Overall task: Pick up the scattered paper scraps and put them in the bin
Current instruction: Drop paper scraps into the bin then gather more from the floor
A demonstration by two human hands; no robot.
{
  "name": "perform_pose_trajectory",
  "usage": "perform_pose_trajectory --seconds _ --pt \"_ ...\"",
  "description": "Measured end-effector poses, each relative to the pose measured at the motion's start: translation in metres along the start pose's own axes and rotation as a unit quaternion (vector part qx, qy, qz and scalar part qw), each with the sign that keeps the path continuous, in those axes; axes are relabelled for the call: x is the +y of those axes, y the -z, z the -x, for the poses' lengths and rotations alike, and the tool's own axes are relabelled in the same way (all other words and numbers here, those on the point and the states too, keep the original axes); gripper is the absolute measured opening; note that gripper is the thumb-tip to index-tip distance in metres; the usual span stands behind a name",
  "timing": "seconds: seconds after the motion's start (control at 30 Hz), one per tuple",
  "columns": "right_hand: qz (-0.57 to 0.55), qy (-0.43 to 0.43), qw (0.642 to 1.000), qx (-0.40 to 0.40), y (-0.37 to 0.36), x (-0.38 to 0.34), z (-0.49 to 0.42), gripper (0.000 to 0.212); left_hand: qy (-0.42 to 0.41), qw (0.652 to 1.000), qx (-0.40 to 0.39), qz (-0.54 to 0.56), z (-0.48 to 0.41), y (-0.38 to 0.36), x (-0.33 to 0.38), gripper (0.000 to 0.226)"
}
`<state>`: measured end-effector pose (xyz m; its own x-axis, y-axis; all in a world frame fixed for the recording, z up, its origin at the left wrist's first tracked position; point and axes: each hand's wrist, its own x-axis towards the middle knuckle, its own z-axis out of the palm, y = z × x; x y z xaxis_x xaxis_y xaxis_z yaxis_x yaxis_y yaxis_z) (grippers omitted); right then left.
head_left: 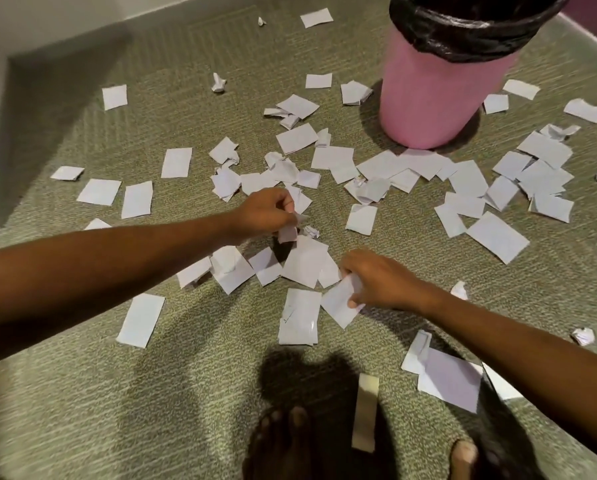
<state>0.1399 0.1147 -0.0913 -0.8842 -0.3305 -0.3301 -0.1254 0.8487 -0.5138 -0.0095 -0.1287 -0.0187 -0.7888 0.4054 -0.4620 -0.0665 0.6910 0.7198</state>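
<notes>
We stretch left hand [265,213] over carpet [82,393] middle, fingers curled, pinching small scrap [287,233]. Right hand [376,278] nearer us, fingers clutching flat scrap [338,303]. White paper scraps [497,237] litter carpet from middle to right edge. Pink bin [435,98], black liner [463,29], upright by far right edge.

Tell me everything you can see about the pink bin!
The bin is a tall, round, smooth pink tub, plastic by its look. A shiny black liner is folded over its rim. It stands upright on the green carpet, upper right, its top cut off by the picture's edge. White scraps lie right at its base.
</notes>
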Motion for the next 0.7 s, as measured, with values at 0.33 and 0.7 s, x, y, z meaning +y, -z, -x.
perform_pose_trajectory --seconds 0.33,0.7 --pt "-0.242 -0.090 0.966 -0.023 0.025 0.013 0.002 0.032 0.015 0.993 -0.112 -0.033 0.031 -0.024 -0.019 0.013" --pt "-0.145 -0.029 0.955 -0.255 0.012 -0.007 0.014 0.036 0.032 0.906 -0.178 -0.382 0.063 -0.070 -0.073 0.050"
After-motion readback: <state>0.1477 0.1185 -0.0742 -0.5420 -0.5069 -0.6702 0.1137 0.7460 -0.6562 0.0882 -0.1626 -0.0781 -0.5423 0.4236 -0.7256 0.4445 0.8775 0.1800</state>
